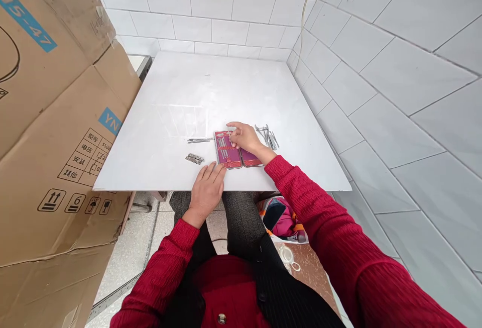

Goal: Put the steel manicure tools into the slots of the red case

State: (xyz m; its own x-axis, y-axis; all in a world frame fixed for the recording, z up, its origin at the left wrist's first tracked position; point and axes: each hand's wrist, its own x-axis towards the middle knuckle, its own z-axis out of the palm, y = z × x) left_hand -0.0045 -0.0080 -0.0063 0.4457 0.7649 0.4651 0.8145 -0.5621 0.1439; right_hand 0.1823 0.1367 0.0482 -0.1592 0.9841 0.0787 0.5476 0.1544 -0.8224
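While the right hand [244, 137] curls over the case [235, 158] (grip unclear), the left hand [207, 187] lies flat alongside.

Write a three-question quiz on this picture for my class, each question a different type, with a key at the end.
1. True or false: the case on the table is shut.

2. Where is the left hand?
A) over the right half of the case
B) at the table's near edge
C) against the wall

3. Short answer: what lies loose just to the right of the case?

Key:
1. False; it lies open, the right hand over it.
2. B
3. Metal tools
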